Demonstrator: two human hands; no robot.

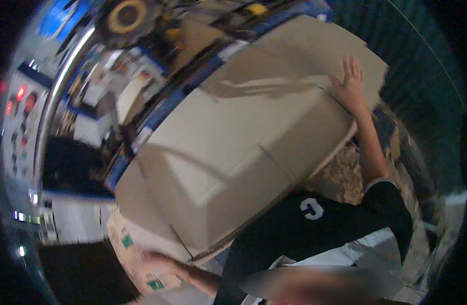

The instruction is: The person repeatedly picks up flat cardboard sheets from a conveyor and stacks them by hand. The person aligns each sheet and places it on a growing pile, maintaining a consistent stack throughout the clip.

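Observation:
A large flat sheet of brown cardboard (254, 137) with thin slots cut into its long edges stretches out in front of me, with light and shadow across it. Toward its far right end lies my right hand (351, 86), open and flat, fingers up and thumb apart. My left hand (162, 264) is low at the left, beside the sheet's near left corner, over a paler cardboard piece (122, 226) with green printed marks. Its fingers are blurred but look stretched out, and nothing shows in them. Whether it touches the cardboard, I cannot tell.
A blue machine frame (162, 114) runs along the sheet's far edge. A large dark wheel (126, 18) sits behind it. At the left are a curved metal rail (60, 86) and a control panel (21, 127) with red lights. Cardboard scraps (340, 175) lie beside my right arm.

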